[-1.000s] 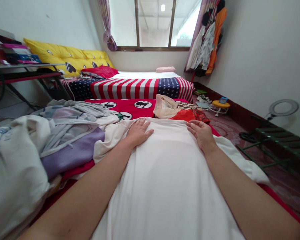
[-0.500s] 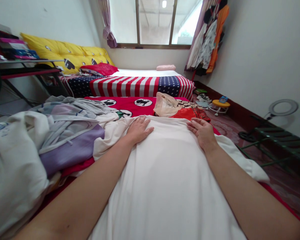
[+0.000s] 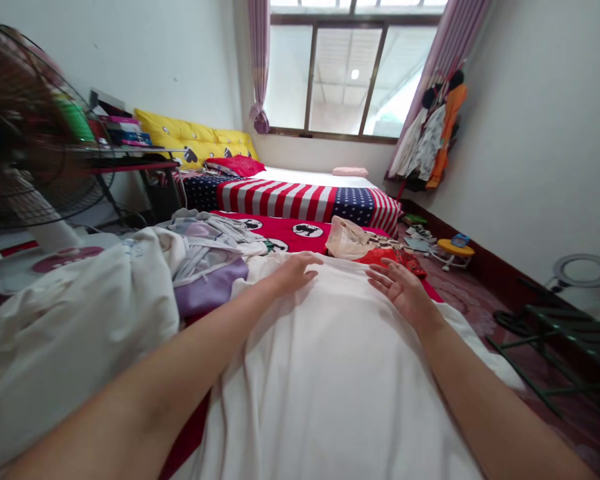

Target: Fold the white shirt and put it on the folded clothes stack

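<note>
Both forearms extend forward from the lower corners and converge on a white garment (image 3: 330,373) spread flat over a red printed sheet (image 3: 285,232). The left hand (image 3: 297,270) lies palm down near the garment's far edge, fingers (image 3: 310,259) straight, close together and flat on the cloth, gripping nothing. The right hand (image 3: 403,290) lies just to the right of it, also flat and open; its fingers (image 3: 380,275) angle inward toward those of the left hand, with a strip of bare white cloth between the two. Just beyond the right fingertips sits a red patterned garment (image 3: 393,257) with a translucent plastic bag (image 3: 345,239) beside it. To the left of the left fingers lies a heap of laundry (image 3: 200,257) with a purple piece (image 3: 207,290) on its near side; a large white bundle (image 3: 75,327) fills the lower left. Further beyond the fingertips is a flag-patterned bedspread (image 3: 300,197).

Compared with the view half a second ago, the hands sit slightly closer together and both remain flat on the cloth; the camera has tilted up and turned left, bringing a standing fan (image 3: 25,167) into view at the left edge
</note>
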Demonstrator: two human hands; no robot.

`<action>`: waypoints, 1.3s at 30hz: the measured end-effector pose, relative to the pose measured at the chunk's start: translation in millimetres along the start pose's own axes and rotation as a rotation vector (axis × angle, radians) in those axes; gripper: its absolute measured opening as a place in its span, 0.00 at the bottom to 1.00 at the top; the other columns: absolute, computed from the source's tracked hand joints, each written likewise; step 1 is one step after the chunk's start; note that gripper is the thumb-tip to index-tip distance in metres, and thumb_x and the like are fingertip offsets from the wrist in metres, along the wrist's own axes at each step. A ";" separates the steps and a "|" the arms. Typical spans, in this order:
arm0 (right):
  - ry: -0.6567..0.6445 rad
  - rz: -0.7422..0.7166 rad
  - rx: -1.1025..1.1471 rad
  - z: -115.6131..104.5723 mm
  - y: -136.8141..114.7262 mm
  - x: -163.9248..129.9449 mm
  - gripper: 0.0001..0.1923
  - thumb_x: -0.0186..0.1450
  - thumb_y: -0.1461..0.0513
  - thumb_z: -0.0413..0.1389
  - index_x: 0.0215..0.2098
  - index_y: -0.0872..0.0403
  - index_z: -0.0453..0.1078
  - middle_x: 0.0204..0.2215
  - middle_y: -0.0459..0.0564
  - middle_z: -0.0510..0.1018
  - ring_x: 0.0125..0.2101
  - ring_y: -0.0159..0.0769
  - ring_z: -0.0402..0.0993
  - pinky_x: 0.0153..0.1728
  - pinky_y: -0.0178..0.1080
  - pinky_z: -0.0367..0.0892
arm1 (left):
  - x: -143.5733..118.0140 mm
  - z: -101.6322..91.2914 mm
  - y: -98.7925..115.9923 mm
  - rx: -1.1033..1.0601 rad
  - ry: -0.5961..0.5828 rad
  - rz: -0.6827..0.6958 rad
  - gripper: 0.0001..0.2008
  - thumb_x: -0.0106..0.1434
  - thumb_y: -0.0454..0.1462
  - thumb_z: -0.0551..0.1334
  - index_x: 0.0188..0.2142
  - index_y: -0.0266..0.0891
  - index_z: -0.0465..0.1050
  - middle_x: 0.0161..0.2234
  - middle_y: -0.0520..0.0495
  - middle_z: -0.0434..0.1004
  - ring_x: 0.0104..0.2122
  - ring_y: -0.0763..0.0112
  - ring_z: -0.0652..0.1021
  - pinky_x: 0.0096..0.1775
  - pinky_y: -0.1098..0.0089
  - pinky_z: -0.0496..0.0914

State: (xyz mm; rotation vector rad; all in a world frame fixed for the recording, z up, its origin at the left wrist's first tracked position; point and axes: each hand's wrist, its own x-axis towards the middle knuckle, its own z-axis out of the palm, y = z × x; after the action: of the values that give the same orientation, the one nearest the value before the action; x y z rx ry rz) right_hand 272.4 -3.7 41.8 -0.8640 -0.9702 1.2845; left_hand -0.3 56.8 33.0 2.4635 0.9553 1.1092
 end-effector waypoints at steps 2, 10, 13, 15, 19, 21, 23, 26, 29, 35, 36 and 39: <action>-0.042 0.057 -0.079 5.7 -12.9 -8.2 0.17 0.54 0.55 0.65 0.40 0.50 0.71 0.41 0.50 0.80 0.43 0.40 0.78 0.45 0.42 0.73 | -8.6 -21.1 12.2 0.077 -0.160 0.092 0.12 0.56 0.29 0.62 0.41 0.38 0.78 0.44 0.42 0.77 0.43 0.64 0.77 0.46 0.66 0.71; -0.146 0.072 -0.756 1.8 -56.5 -96.3 0.23 0.50 0.49 0.67 0.38 0.55 0.76 0.34 0.53 0.81 0.34 0.40 0.78 0.36 0.38 0.72 | -97.5 -114.5 79.7 0.220 -0.557 -0.006 0.09 0.59 0.31 0.59 0.33 0.38 0.79 0.31 0.49 0.78 0.29 0.73 0.75 0.34 0.75 0.66; -0.176 0.096 -0.897 -14.3 -61.3 -145.4 0.22 0.51 0.47 0.65 0.36 0.55 0.76 0.31 0.52 0.80 0.31 0.39 0.77 0.34 0.39 0.73 | -140.5 -133.1 98.2 0.093 -0.655 -0.092 0.10 0.59 0.30 0.58 0.33 0.40 0.78 0.31 0.51 0.78 0.31 0.73 0.75 0.37 0.76 0.65; -0.242 0.085 -1.047 -24.5 -64.7 -176.2 0.17 0.55 0.50 0.63 0.34 0.54 0.76 0.29 0.52 0.79 0.31 0.39 0.75 0.34 0.38 0.72 | -163.8 -138.8 105.9 0.044 -0.687 -0.142 0.12 0.59 0.29 0.57 0.34 0.44 0.79 0.34 0.52 0.78 0.34 0.73 0.75 0.39 0.77 0.64; -0.455 0.002 -1.262 -33.1 -69.0 -223.5 0.08 0.61 0.57 0.58 0.31 0.52 0.76 0.32 0.53 0.77 0.31 0.37 0.74 0.33 0.37 0.71 | -191.1 -137.5 114.5 0.023 -0.691 -0.195 0.19 0.58 0.25 0.56 0.38 0.51 0.78 0.39 0.55 0.75 0.37 0.75 0.74 0.41 0.80 0.63; -0.509 -0.018 -1.307 -31.4 -65.1 -239.8 0.07 0.62 0.59 0.57 0.36 0.50 0.77 0.36 0.52 0.76 0.31 0.36 0.74 0.33 0.36 0.72 | -196.9 -133.2 117.0 -0.006 -0.696 -0.185 0.20 0.57 0.25 0.56 0.37 0.52 0.78 0.39 0.56 0.74 0.37 0.76 0.74 0.42 0.81 0.63; -0.518 -0.069 -1.348 -27.6 -55.8 -251.7 0.09 0.63 0.60 0.57 0.40 0.47 0.77 0.39 0.52 0.76 0.35 0.36 0.75 0.36 0.35 0.72 | -199.7 -128.6 118.7 -0.038 -0.689 -0.166 0.18 0.58 0.25 0.56 0.35 0.50 0.78 0.38 0.55 0.74 0.37 0.76 0.74 0.42 0.81 0.63; -0.502 -0.199 -1.364 -22.4 -38.3 -261.3 0.11 0.64 0.63 0.54 0.40 0.45 0.77 0.39 0.53 0.75 0.37 0.36 0.75 0.38 0.35 0.72 | -201.2 -124.0 119.5 -0.053 -0.666 -0.142 0.15 0.62 0.29 0.56 0.33 0.48 0.78 0.36 0.53 0.75 0.35 0.75 0.75 0.40 0.80 0.64; -0.489 -0.249 -1.313 -21.7 -29.7 -261.9 0.13 0.65 0.64 0.50 0.38 0.47 0.77 0.38 0.53 0.76 0.36 0.36 0.76 0.38 0.35 0.72 | -202.0 -126.5 119.3 -0.076 -0.650 -0.148 0.13 0.63 0.32 0.56 0.32 0.49 0.78 0.37 0.51 0.76 0.35 0.73 0.75 0.40 0.79 0.65; -0.424 -0.186 -1.261 -43.7 -48.5 -260.4 0.11 0.65 0.59 0.54 0.39 0.45 0.79 0.39 0.54 0.78 0.39 0.40 0.77 0.39 0.35 0.73 | -202.4 -161.3 116.9 -0.120 -0.523 -0.182 0.14 0.62 0.32 0.56 0.33 0.50 0.79 0.35 0.52 0.79 0.35 0.72 0.75 0.41 0.75 0.66; -0.395 -0.184 -1.262 -49.7 -51.7 -261.2 0.11 0.65 0.58 0.54 0.38 0.44 0.79 0.39 0.55 0.79 0.39 0.41 0.77 0.39 0.36 0.73 | -202.5 -168.8 115.4 -0.108 -0.499 -0.194 0.14 0.61 0.32 0.55 0.33 0.50 0.79 0.34 0.52 0.79 0.35 0.72 0.76 0.41 0.75 0.66; -0.345 -0.208 -1.270 -66.0 -57.6 -263.0 0.10 0.63 0.55 0.56 0.36 0.43 0.80 0.39 0.56 0.80 0.38 0.44 0.78 0.38 0.37 0.74 | -203.9 -186.9 107.8 -0.039 -0.438 -0.237 0.13 0.61 0.35 0.55 0.33 0.51 0.78 0.35 0.54 0.80 0.35 0.72 0.76 0.41 0.73 0.66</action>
State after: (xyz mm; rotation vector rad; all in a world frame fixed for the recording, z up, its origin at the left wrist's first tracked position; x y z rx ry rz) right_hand 347.7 -270.4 45.4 -1.4314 -2.1610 0.5211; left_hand -189.5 -163.2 95.9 2.3405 1.0327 0.4784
